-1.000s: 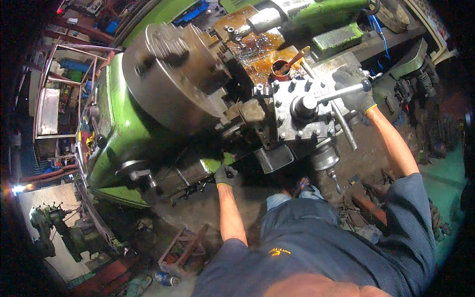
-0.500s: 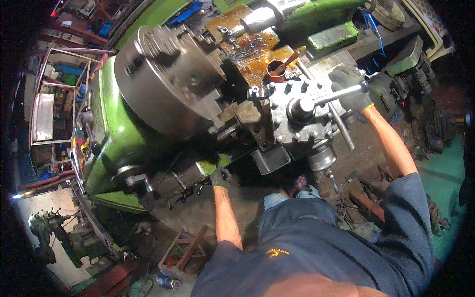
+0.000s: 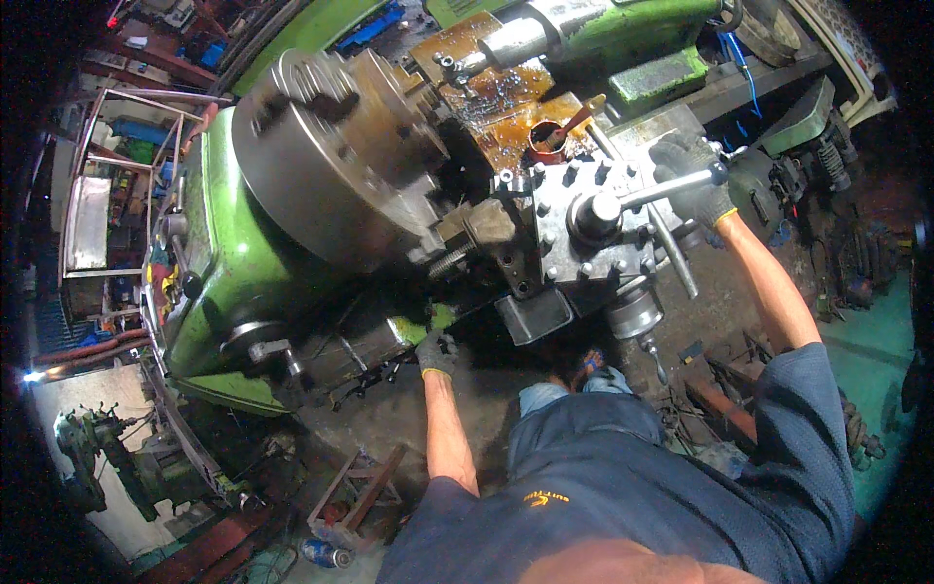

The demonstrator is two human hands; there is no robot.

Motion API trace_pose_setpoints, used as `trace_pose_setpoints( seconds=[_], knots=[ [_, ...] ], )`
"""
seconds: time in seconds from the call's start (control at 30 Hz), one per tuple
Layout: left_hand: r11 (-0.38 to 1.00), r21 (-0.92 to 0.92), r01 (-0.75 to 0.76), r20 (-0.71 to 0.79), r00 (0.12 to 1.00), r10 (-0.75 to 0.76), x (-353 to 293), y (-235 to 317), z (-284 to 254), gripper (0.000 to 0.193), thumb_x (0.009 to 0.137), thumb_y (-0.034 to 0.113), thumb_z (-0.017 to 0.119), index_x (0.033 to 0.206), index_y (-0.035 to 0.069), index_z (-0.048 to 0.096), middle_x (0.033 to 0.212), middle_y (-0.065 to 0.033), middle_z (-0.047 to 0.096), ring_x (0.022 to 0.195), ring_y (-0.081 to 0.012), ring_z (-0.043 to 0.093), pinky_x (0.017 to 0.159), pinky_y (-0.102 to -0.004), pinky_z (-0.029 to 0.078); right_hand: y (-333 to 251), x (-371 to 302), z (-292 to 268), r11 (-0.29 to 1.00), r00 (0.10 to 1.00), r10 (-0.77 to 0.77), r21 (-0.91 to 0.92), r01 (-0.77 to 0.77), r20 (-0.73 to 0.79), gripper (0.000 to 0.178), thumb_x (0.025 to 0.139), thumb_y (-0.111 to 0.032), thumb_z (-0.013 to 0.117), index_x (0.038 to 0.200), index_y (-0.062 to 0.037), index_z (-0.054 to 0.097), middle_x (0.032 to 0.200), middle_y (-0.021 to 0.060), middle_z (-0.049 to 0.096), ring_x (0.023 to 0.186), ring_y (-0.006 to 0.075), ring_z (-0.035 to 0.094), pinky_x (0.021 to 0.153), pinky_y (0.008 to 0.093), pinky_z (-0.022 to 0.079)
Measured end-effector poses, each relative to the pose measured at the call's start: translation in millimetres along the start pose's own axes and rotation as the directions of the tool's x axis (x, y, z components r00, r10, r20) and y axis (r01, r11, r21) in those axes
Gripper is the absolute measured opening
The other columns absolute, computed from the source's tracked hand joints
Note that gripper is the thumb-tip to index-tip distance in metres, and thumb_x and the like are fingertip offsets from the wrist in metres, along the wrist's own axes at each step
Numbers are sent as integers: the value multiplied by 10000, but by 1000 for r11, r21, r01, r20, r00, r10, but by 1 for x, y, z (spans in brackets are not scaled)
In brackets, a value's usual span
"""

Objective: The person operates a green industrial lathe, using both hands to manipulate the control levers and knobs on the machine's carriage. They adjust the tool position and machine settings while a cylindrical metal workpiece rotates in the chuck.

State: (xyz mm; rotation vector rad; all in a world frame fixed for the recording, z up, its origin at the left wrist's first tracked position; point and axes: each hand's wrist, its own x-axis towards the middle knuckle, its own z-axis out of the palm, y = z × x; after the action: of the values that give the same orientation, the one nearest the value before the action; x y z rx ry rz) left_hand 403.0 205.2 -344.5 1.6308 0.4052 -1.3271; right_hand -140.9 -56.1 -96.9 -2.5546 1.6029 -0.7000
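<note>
A large lathe chuck [image 3: 321, 185], blurred by spinning, stands at the left with a workpiece [image 3: 394, 112] in its jaws. To its right, a square tool post [image 3: 564, 219] with several bolts carries a clamp lever [image 3: 671, 187]. My right hand [image 3: 693, 180], in a dark glove, is curled beside the tool post, under the clamp lever; what it grips is hidden. Below the chuck, my gloved left hand [image 3: 437, 352] is closed at the front of the green lathe, near a thin control rod [image 3: 352, 354]; its hold is too dark to make out.
A red pot [image 3: 547, 142] with a brush stands on the oily brown slide behind the tool post. The green tailstock [image 3: 632, 39] is at the far right. A crank handle [image 3: 637, 311] hangs toward me. A metal stand [image 3: 360, 487] and a can [image 3: 326, 553] are on the floor.
The chuck has turned, its blurred jaws and slots now lying differently. Both hands stay in nearly the same places; the whole view has shifted slightly.
</note>
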Motion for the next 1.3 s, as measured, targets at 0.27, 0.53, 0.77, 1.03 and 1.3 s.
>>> trace_pose_setpoints(
  seconds=[0.27,0.53,0.77,1.03,1.3],
  knots=[
    [999,41,4,-26,1000,-3,-10,3,6,128,928,163,677,837,119,597,661,-29,601,500,-146,535,412,-281,399,4,-2,2,999,999,-28,-25,26,-44,216,841,-231,690,1019,-116,730,1086,133,700,1015,377,658,925,482,515],
    [996,38,-84,-26,996,85,7,-8,-2,163,937,180,683,821,130,580,653,-35,583,478,-153,503,398,-288,373,-1,-1,-1,998,997,-52,-41,50,-52,211,836,-214,696,1017,-111,729,1077,134,700,1008,379,659,920,480,518],
    [998,53,-36,27,999,35,-7,-2,1,152,930,175,689,833,132,581,642,-35,584,455,-152,496,378,-288,353,-6,2,-7,1000,1000,-16,2,16,-14,207,827,-202,695,1009,-106,720,1060,135,691,1005,383,653,906,483,517],
    [996,41,-81,-56,995,83,-23,-3,12,141,928,190,706,844,105,631,657,-35,612,476,-159,542,396,-294,407,-6,4,-5,999,1000,-16,-33,16,3,209,825,-197,689,1009,-101,717,1070,131,688,1015,378,650,916,482,515],
    [858,416,-301,160,953,257,1,-71,-24,109,899,85,634,812,122,580,630,-39,553,482,-176,527,419,-329,433,-4,0,-2,999,999,35,-13,-34,11,250,832,-205,689,1062,-111,719,1090,124,690,1023,367,651,924,476,515]
  ],
)
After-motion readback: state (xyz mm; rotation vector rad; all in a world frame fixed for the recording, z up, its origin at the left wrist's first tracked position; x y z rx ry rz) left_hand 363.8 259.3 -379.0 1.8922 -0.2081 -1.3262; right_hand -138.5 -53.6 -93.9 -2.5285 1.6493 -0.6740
